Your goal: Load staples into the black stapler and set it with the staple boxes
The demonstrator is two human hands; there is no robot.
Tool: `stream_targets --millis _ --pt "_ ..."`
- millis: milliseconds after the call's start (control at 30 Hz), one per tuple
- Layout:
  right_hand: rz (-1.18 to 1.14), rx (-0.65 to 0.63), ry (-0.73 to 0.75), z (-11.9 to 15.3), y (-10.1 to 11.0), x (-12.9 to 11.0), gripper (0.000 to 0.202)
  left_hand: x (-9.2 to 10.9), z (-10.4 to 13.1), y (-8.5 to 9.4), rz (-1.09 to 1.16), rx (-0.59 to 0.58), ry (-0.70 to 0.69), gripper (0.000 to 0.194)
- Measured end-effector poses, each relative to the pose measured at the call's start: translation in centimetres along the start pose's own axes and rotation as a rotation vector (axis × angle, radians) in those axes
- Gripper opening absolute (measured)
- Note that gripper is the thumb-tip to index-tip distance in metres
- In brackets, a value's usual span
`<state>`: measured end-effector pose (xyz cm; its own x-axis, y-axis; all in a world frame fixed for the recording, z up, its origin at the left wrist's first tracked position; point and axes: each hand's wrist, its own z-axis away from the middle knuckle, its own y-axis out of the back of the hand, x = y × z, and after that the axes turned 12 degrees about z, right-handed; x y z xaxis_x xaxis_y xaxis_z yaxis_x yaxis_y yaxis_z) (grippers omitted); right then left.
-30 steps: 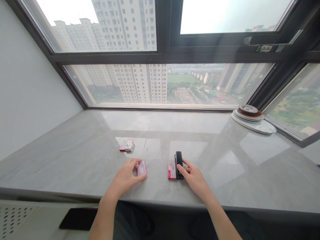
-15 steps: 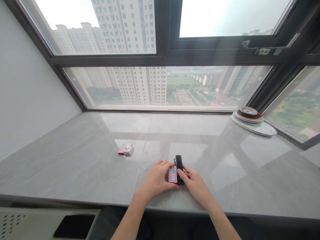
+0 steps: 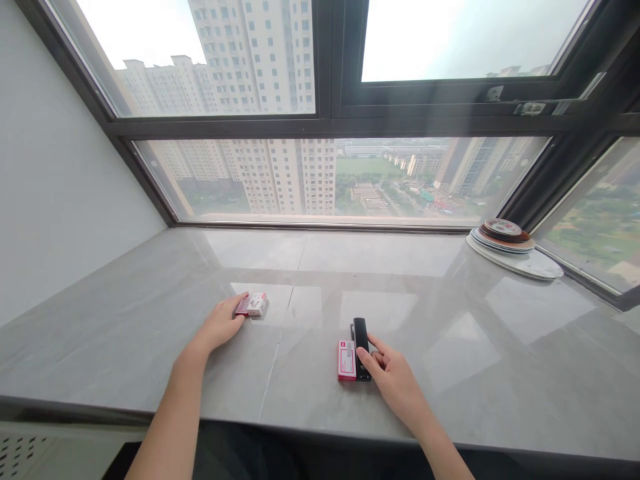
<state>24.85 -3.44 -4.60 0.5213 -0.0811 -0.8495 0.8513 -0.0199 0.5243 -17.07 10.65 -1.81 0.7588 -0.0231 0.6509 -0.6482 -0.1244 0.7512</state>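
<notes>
On the left, my left hand (image 3: 221, 325) has its thumb and fingers around the near-left end of a small pink box (image 3: 243, 306). Touching that box on its right is a small white box with pink print (image 3: 257, 304). My right hand (image 3: 393, 373) grips a black stapler (image 3: 361, 347) from the right side, thumb on top. The stapler stands on the sill, lengthwise away from me. Flush against its left side lies a pink-and-white box (image 3: 347, 361), which no hand touches.
The grey marble-look window sill (image 3: 300, 373) carries a stack of round plates or mats (image 3: 503, 240) at the far right corner. Dark window frames (image 3: 325, 127) rise behind it, and a white wall (image 3: 60, 187) bounds the left. A perforated white panel (image 3: 25, 453) sits below the front edge.
My left hand has let go of the pink-and-white box beside the stapler and moved left to the pink box. My right hand stays on the stapler. The view has tipped slightly upward.
</notes>
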Motion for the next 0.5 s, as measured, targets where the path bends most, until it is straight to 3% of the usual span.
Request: stream_targets --millis 133,233,333,500 --pt "-0.005 -0.001 -0.007 0.0 -0.1 -0.2 0.077 -1.2 3.7 0.5 -0.028 -0.084 -0.06 0.061" --pt "0.005 0.002 -0.022 0.0 -0.2 -0.3 0.078 0.6 7.1 0.5 0.029 -0.168 -0.042 0.055" --pt "0.018 0.001 -0.023 0.0 -0.3 -0.2 0.077 5.6 10.3 -1.1 0.157 -0.265 -0.063 0.054" --pt "0.021 -0.002 0.018 0.0 -0.3 -0.2 0.077 15.4 13.0 -6.5 0.413 -0.37 -0.305 0.057"
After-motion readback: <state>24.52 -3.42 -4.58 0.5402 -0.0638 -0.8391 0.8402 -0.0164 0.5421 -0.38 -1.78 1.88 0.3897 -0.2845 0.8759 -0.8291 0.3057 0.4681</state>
